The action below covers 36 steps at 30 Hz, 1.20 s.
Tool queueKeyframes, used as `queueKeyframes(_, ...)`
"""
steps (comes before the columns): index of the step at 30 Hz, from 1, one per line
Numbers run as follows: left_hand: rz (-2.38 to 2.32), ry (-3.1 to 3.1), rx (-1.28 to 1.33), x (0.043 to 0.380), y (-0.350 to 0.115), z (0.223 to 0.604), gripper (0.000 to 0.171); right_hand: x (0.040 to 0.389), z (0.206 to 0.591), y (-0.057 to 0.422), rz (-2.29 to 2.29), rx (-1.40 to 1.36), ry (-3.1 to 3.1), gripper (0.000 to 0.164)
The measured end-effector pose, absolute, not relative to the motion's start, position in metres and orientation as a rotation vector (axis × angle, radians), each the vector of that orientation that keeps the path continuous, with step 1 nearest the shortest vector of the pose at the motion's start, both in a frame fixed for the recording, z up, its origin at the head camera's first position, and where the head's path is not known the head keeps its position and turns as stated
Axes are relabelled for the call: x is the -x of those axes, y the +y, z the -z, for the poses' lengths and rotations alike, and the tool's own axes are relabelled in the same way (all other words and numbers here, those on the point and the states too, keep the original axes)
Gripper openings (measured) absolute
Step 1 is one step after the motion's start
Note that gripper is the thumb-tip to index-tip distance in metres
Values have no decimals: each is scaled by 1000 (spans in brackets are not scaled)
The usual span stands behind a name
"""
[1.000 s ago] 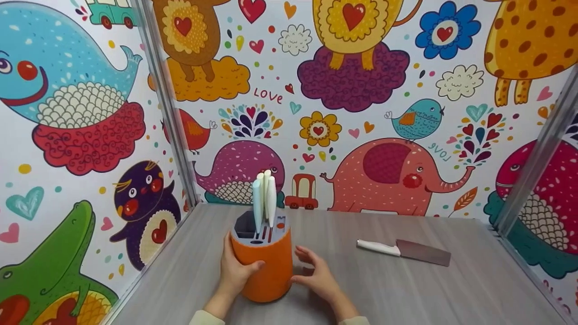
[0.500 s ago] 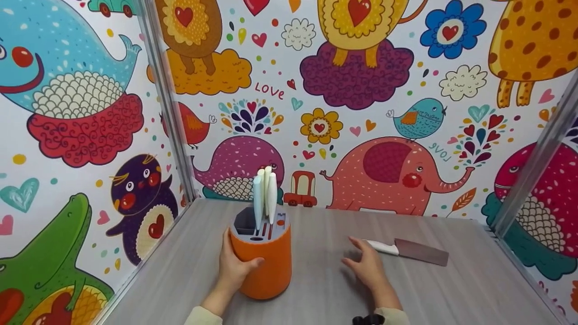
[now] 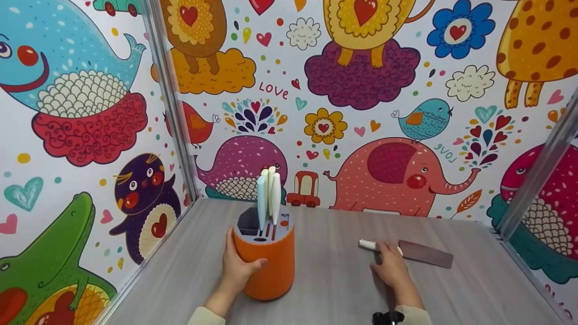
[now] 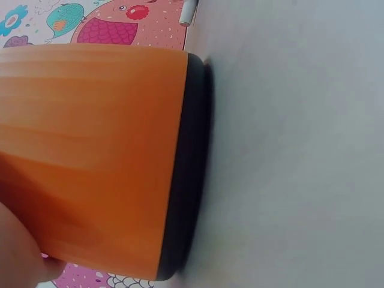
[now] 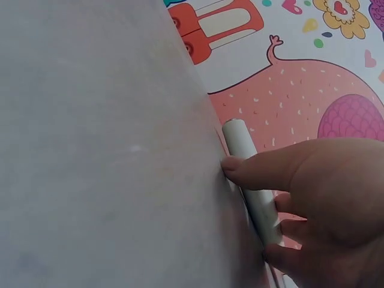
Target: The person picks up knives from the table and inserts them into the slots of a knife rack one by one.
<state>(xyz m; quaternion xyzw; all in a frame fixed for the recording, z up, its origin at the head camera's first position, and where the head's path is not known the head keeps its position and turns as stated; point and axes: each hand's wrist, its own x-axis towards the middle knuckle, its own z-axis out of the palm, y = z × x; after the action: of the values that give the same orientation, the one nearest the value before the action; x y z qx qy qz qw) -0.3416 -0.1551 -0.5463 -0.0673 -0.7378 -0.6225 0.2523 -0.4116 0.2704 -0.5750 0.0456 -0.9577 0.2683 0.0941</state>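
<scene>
An orange knife block (image 3: 273, 266) with a grey slotted top stands upright on the grey table, several pale-handled knives (image 3: 271, 196) in its slots. My left hand (image 3: 237, 268) grips its left side, thumb across the front; in the left wrist view its dark base meets the table. To the right lies a cleaver (image 3: 426, 254), its brown blade pointing right and its white handle (image 5: 264, 210) to the left. My right hand (image 3: 392, 268) is over that handle, fingers touching it, while the thumb stands off on the near side in the head view.
The table (image 3: 329, 271) is bounded by printed panels at the left, back and right, joined by metal corner posts (image 3: 174, 113). A black device (image 3: 387, 318) sits at my right wrist.
My right hand has left the knife block's right side and moved right to the cleaver's handle. The left hand has stayed on the block, and the cleaver lies where it was.
</scene>
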Motion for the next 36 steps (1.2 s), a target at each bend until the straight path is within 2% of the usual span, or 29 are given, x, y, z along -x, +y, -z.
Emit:
queueKeyframes(6, 1685, -2022, 176, 340, -156, 545, 111, 410, 571, 264, -684, -77, -2825, 49)
queueKeyframes(19, 1667, -2018, 174, 338, -153, 547, 113, 405, 569, 261, -710, -1, -2800, 27)
queueKeyframes(30, 1663, -1990, 202, 341, -153, 548, 113, 397, 533, 253, -866, -78, -2796, 20)
queueKeyframes(36, 1664, -1992, 202, 341, -153, 549, 116, 386, 502, 252, -1003, -134, -2754, 26)
